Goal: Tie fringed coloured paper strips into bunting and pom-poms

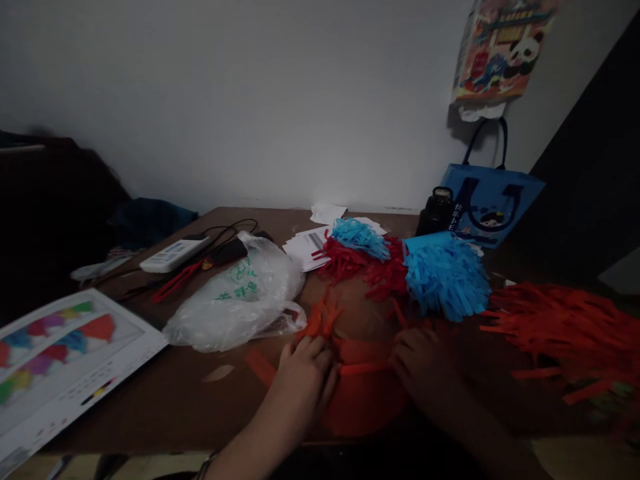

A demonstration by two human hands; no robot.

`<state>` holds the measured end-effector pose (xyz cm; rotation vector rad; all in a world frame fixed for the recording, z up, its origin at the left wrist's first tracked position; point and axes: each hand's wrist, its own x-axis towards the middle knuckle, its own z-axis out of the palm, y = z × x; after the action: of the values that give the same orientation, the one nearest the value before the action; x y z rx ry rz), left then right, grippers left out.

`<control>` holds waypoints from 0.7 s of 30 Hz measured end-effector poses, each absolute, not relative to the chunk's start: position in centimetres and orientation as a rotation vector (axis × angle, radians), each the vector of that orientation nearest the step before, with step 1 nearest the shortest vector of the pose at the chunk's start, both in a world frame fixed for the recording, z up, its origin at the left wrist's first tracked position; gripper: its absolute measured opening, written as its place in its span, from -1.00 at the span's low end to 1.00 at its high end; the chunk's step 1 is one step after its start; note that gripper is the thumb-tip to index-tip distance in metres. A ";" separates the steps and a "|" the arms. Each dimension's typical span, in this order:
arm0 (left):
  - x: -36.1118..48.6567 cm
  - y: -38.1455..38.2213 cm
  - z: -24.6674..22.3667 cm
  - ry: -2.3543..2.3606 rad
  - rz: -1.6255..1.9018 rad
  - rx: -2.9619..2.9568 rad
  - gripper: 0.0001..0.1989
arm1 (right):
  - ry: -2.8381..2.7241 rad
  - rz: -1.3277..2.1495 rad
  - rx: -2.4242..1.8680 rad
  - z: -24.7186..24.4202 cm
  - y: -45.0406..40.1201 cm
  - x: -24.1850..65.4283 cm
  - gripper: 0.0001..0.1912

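Orange paper (365, 407) lies at the table's front edge, with a brighter folded band (365, 368) stretched between my two hands. My left hand (310, 363) is closed, its fingers pressed on the band's left end, beside fringed orange strips (323, 317). At the right end my right hand (423, 363) is closed on the same paper, dim and slightly blurred. Beyond them lie red fringed paper (345, 260), a small blue fringed bundle (360, 237) and a larger blue fringed bundle (447, 277). A heap of orange-red fringe (570, 327) sits to the right.
A crumpled clear plastic bag (240, 300) rests left of centre, near a white power strip (175, 253) with dark cables. A printed sheet or box (65, 367) lies at front left. Behind are white cards (305, 248), a black bottle (436, 212) and a blue tote bag (493, 200).
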<state>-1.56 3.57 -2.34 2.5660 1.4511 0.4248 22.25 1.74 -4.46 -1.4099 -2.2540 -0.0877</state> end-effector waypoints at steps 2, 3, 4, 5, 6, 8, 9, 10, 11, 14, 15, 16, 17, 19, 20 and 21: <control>-1.2 3.7 -2.0 1.482 0.360 2.559 -0.80 | -2.225 -0.119 -1.514 -4.5 1.6 21.9 -0.86; -1.1 3.8 -1.9 1.491 0.330 2.560 -0.83 | -2.214 -0.149 -1.559 -4.6 1.6 21.7 -0.88; -1.0 3.9 -1.9 1.498 0.305 2.563 -0.85 | -2.208 -0.179 -1.594 -4.7 1.6 21.6 -0.89; -0.9 4.0 -1.9 1.502 0.291 2.571 -0.86 | -2.203 -0.208 -1.619 -4.7 1.6 21.6 -0.90; -0.9 4.2 -1.9 1.501 0.293 2.581 -0.87 | -2.193 -0.244 -1.635 -4.6 1.6 21.6 -0.90; -0.9 4.3 -2.2 1.476 0.312 2.611 -0.85 | -2.145 -0.334 -1.611 -4.4 1.6 21.6 -0.88; -0.9 4.4 -2.4 1.443 0.319 2.634 -0.84 | -2.123 -0.369 -1.549 -4.2 1.6 21.5 -0.86; -0.8 4.4 -2.6 1.394 0.323 2.660 -0.83 | -2.116 -0.381 -1.466 -3.9 1.6 21.4 -0.84; -0.8 4.3 -2.7 1.338 0.327 2.683 -0.82 | -2.127 -0.369 -1.371 -3.7 1.6 21.2 -0.83; -0.8 4.0 -2.7 1.203 0.378 2.704 -0.84 | -2.230 -0.268 -1.108 -3.6 1.7 20.2 -0.84; -0.8 3.9 -2.5 1.181 0.403 2.700 -0.85 | -2.256 -0.265 -1.061 -3.9 1.8 19.8 -0.85; -0.8 3.8 -2.3 1.169 0.426 2.695 -0.85 | -2.272 -0.283 -1.034 -4.2 1.9 19.5 -0.84; -0.9 3.7 -2.2 1.158 0.441 2.692 -0.86 | -2.276 -0.318 -1.018 -4.7 2.0 19.2 -0.81; -1.0 3.6 -2.0 1.134 0.452 2.698 -0.88 | -2.271 -0.374 -1.023 -5.5 2.3 18.9 -0.76; -1.0 3.7 -2.1 1.133 0.462 2.705 -0.88 | -2.265 -0.388 -1.034 -5.7 2.4 18.8 -0.75; -1.0 3.8 -2.3 1.136 0.474 2.717 -0.88 | -2.258 -0.391 -1.043 -5.9 2.5 18.8 -0.75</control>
<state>-1.04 3.77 -2.32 2.7174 1.1363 0.4740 18.77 2.51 -5.88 -1.0435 -2.2580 -0.3911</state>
